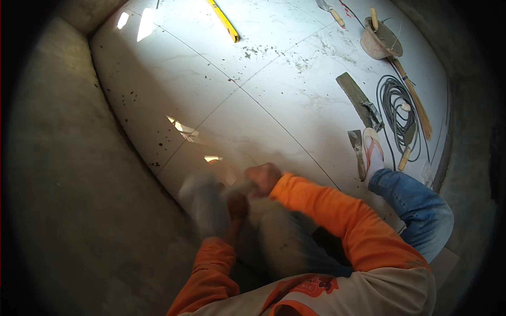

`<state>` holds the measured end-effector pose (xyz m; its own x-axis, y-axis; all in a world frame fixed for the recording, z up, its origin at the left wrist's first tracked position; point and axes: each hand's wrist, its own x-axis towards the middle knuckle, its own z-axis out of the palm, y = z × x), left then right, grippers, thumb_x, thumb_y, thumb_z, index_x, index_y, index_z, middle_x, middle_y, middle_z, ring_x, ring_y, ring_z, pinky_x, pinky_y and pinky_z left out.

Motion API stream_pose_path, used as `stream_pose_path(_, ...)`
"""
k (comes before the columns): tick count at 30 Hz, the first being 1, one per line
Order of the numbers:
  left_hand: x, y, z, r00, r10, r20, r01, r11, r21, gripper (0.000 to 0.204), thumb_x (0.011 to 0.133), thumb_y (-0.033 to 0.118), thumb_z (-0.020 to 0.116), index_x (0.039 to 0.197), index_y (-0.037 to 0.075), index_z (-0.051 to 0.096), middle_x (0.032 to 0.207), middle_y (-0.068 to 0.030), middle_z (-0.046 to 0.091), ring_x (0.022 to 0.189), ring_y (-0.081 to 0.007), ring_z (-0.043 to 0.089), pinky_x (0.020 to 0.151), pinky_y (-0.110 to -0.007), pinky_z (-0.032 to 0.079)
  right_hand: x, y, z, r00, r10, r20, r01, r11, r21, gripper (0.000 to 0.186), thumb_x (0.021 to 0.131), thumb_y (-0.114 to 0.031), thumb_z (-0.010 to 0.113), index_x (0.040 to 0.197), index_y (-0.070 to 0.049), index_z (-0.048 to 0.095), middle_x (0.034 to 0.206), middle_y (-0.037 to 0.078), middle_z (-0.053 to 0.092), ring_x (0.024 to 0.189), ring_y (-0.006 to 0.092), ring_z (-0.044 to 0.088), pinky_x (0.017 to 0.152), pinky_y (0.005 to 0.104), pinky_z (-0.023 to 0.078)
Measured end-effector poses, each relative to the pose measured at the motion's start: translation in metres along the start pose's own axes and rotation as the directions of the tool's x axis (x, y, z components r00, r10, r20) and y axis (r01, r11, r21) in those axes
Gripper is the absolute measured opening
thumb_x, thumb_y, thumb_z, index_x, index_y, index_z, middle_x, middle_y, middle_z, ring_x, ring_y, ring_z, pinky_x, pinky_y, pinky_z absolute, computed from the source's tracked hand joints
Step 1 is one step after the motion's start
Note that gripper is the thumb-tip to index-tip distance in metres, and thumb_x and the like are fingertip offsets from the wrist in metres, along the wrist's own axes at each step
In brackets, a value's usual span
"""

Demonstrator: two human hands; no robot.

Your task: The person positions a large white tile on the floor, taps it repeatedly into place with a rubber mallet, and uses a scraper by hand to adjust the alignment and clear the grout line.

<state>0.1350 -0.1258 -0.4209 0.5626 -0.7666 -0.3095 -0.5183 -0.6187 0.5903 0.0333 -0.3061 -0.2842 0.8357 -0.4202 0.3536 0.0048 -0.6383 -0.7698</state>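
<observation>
My right hand (263,179) is closed around the short handle of what looks like a mallet, its bulky pale grey head (204,204) smeared by motion. The head hangs in front of my left forearm, near the wall's foot. My left hand (237,207) is close beside the mallet, dark and blurred, its fingers partly hidden. Whether it touches the tool does not show. Below both hands are large white marbled floor tiles (274,126) with thin dark joints. Small patches of sunlight lie on the tiles just beyond my hands.
A yellow spirit level (225,23) lies ahead. At right are a trowel (333,13), a mortar-stained bowl (375,45), a broom (416,102), coiled cable (387,100), a flat board (354,95) and a scraper-like blade (357,150). A bare wall (58,158) borders the left.
</observation>
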Motion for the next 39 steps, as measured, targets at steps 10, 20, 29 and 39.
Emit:
stream_pose_path(10,-0.003,0.019,-0.036,0.993,-0.065,-0.098,0.103,0.880,0.463,0.074,0.088,0.039,0.044,0.144,-0.002,0.018,0.153,-0.0202,0.010,0.142,-0.0375,0.004,0.110,-0.062,0.005,0.002,0.010,0.008,0.941,0.308,0.142,-0.301,0.951,-0.071,0.046,0.082,-0.045,0.060,0.085,0.000,0.066,0.076,0.026,0.064,0.075,0.0405,0.064,0.067,0.0444,0.051)
stream_pose_path(20,-0.009,0.022,-0.020,0.989,-0.047,-0.137,0.095,0.925,0.368,0.075,0.087,0.039,0.047,0.145,0.001,0.020,0.153,-0.0195,0.011,0.142,-0.0370,0.006,0.109,-0.063,0.004,-0.047,0.055,-0.012,0.260,0.935,0.243,-0.874,0.334,-0.353,0.039,0.078,-0.033,0.062,0.089,0.004,0.063,0.078,0.026,0.063,0.077,0.0422,0.064,0.073,0.0461,0.051)
stream_pose_path(29,0.010,0.018,-0.029,0.983,-0.012,-0.181,0.101,0.865,0.492,0.078,0.086,0.040,0.047,0.146,0.001,0.014,0.154,-0.0189,0.008,0.142,-0.0380,0.003,0.109,-0.064,0.002,-0.050,0.164,-0.105,0.252,0.811,-0.528,-0.967,0.234,-0.103,0.046,0.082,-0.044,0.061,0.090,0.001,0.066,0.086,0.024,0.066,0.084,0.0416,0.064,0.075,0.0457,0.051)
stream_pose_path(39,0.151,0.030,-0.076,0.719,-0.477,-0.506,0.636,0.745,0.202,0.076,0.089,0.041,0.042,0.147,0.002,0.011,0.154,-0.0193,0.006,0.142,-0.0399,0.002,0.109,-0.064,0.002,0.111,0.173,-0.025,0.801,0.309,-0.513,-0.481,0.843,-0.243,0.043,0.079,-0.023,0.067,0.116,-0.005,0.053,0.112,0.013,0.055,0.102,0.0303,0.054,0.085,0.0410,0.045)
